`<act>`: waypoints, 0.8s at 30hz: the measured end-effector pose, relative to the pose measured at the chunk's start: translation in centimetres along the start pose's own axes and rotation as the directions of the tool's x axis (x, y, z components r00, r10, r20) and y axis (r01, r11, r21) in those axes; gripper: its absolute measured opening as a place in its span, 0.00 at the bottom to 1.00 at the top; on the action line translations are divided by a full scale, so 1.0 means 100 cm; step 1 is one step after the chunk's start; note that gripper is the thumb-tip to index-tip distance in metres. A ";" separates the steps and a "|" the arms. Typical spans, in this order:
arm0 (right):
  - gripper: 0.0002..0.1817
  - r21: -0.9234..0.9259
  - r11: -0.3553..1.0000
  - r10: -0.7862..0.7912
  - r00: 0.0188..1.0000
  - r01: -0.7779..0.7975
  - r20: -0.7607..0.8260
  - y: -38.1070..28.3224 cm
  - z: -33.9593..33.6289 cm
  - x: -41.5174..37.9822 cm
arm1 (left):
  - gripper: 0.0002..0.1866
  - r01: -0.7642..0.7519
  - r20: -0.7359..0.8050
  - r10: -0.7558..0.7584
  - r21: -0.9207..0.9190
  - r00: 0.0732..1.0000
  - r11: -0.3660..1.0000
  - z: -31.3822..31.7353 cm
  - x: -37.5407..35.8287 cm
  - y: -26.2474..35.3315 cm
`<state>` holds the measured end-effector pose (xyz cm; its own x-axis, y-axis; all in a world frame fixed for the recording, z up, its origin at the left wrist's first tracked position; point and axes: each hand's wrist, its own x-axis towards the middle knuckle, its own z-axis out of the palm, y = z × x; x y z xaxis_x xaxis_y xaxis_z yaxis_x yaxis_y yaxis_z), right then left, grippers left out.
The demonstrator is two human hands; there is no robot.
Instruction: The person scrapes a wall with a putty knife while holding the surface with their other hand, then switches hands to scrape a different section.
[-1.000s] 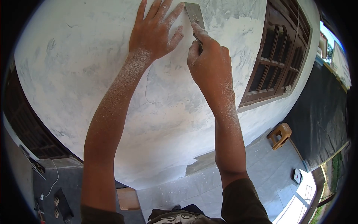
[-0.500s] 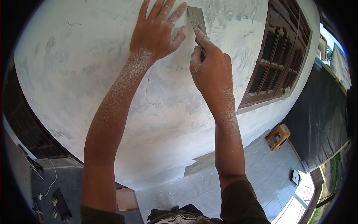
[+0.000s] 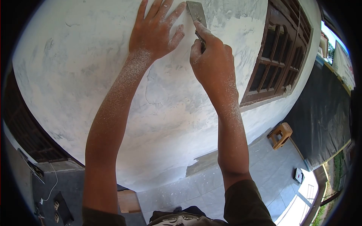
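Note:
In the head view, my left hand [image 3: 154,33] lies flat with fingers spread on a patchy white and grey wall [image 3: 173,113]. White dust coats both my forearms. My right hand [image 3: 212,56] grips a putty knife [image 3: 197,14], its index finger stretched along the blade. The handle is mostly hidden inside the fist. The wide metal blade points up against the wall, a little right of my left fingertips, with some crumbs on it. A thin crack [image 3: 148,92] runs down the wall below my left hand.
A brown wooden window [image 3: 277,56] is set in the wall at right. Below stand a plastic stool [image 3: 280,135] and a small box [image 3: 298,175] on the grey tiled floor [image 3: 260,180]. Black sheeting [image 3: 320,109] hangs at far right. A white cable [image 3: 55,182] and sandals [image 3: 57,211] lie at lower left.
My right hand and the putty knife have shifted slightly up and left in view. The left hand stays spread on the wall; the whole view has moved a little.

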<state>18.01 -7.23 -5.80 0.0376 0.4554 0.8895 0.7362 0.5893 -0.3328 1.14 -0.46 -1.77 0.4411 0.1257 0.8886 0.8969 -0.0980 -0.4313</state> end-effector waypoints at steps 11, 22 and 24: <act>0.21 -0.010 0.999 -0.033 0.999 0.033 -0.028 0.008 0.008 -0.015 | 0.37 0.008 0.014 -0.007 -0.038 1.000 0.999 -0.003 0.000 0.002; 0.22 -0.060 0.998 0.012 0.999 -0.009 0.037 0.004 0.006 -0.021 | 0.37 0.000 -0.036 -0.001 -0.018 0.999 1.000 -0.002 0.001 0.001; 0.22 -0.027 1.000 0.003 1.000 -0.002 0.028 0.006 0.007 -0.012 | 0.37 0.022 0.010 -0.022 -0.047 1.000 0.999 -0.004 0.001 0.002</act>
<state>17.91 -6.93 -7.30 0.0205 0.4756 0.8794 0.7539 0.5704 -0.3260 1.40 -0.87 -1.70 0.4218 0.1375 0.8962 0.9039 -0.1415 -0.4038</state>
